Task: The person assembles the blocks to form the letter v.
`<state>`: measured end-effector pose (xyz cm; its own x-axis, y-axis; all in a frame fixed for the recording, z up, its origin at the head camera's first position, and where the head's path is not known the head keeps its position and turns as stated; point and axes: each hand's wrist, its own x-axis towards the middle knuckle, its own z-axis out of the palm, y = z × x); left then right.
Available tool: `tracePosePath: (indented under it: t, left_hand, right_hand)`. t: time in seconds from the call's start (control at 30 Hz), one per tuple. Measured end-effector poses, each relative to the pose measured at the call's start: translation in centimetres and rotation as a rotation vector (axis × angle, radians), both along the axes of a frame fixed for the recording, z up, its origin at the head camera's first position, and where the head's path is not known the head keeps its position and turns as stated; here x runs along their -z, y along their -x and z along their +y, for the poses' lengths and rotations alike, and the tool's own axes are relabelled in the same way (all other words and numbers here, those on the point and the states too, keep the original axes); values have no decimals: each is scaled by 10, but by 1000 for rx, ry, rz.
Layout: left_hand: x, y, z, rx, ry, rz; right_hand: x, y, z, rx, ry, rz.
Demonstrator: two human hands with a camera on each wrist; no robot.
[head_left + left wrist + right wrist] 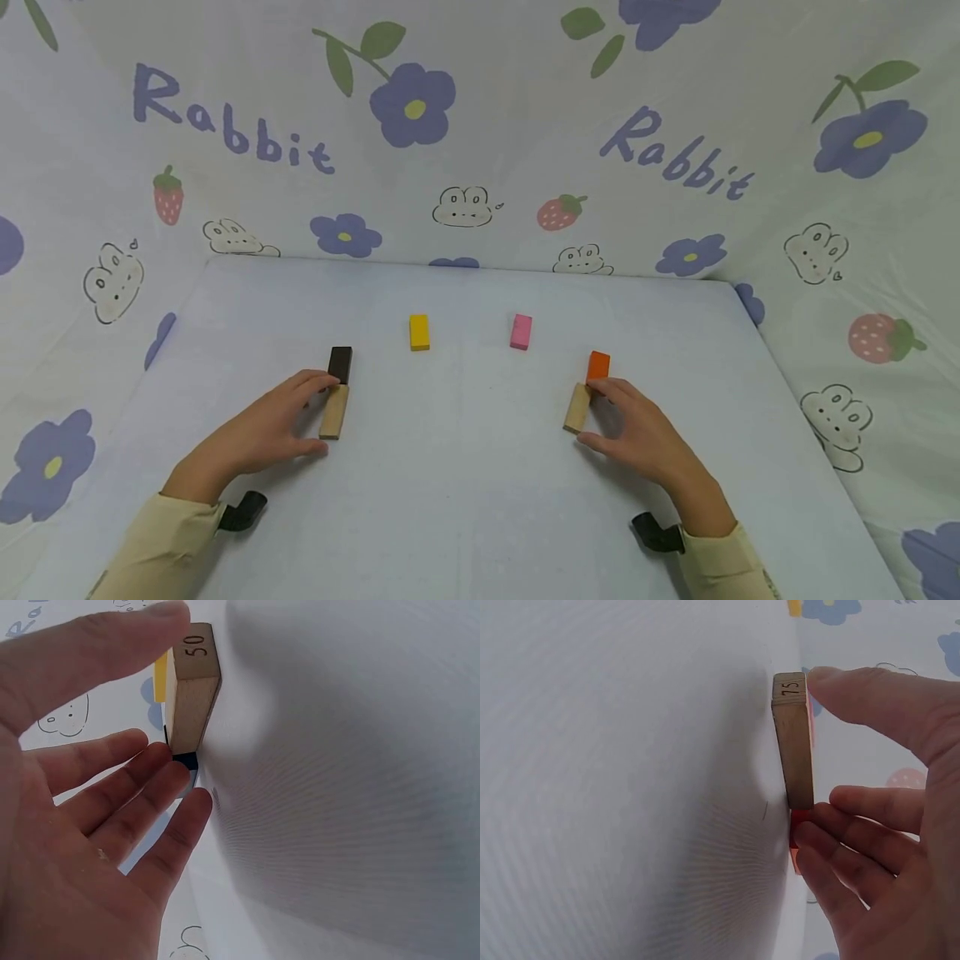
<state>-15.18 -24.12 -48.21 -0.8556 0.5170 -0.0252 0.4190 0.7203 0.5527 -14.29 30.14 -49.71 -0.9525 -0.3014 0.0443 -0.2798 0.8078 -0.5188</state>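
Observation:
Two plain wooden blocks lie on the white tabletop, one by each hand. My left hand point(262, 429) is spread around the left wooden block point(333, 412), fingertips at its far end, where a dark brown block point(341, 364) adjoins, and thumb just off its near end. That end reads 50 on the wooden block point(196, 656) in the left wrist view. My right hand point(641, 433) reaches around the right wooden block point(577, 408), marked 75 in the right wrist view. Its fingertips are beside the orange block point(598, 365), its thumb close by the near end; whether it touches is unclear.
A yellow block point(419, 332) and a pink block point(521, 332) stand farther back on the white tabletop point(465, 500). Behind and beside the table hangs a cloth point(495, 125) printed with rabbits, flowers and strawberries. Black wrist cameras point(243, 511) sit at both cuffs.

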Motion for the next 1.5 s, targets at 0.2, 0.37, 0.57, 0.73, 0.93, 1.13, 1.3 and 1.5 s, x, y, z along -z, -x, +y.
tracePosePath:
  t: [0.2, 0.37, 0.57, 0.73, 0.93, 1.13, 1.3, 1.5]
  left_hand:
    - [1, 2, -1, 11, -4, 7]
    - [4, 4, -2, 22, -12, 25]
    - [6, 5, -3, 5, -14, 18]
    - [6, 6, -2, -25, -19, -10]
    - [7, 7, -1, -37, -14, -19]
    - [7, 7, 0, -28, 2, -12]
    - [7, 8, 1, -19, -10, -4]
    - [7, 6, 5, -13, -18, -1]
  right_hand:
    - [0, 0, -1, 1, -8, 11]
    - [2, 1, -2, -4, -5, 25]
    - [0, 2, -3, -4, -11, 33]
    - [-1, 3, -5, 5, -43, 24]
    - [0, 6, -6, 10, -60, 15]
    - [1, 7, -7, 16, -38, 17]
    - [0, 6, -9, 21, -27, 14]
    - [-1, 4, -10, 31, -18, 5]
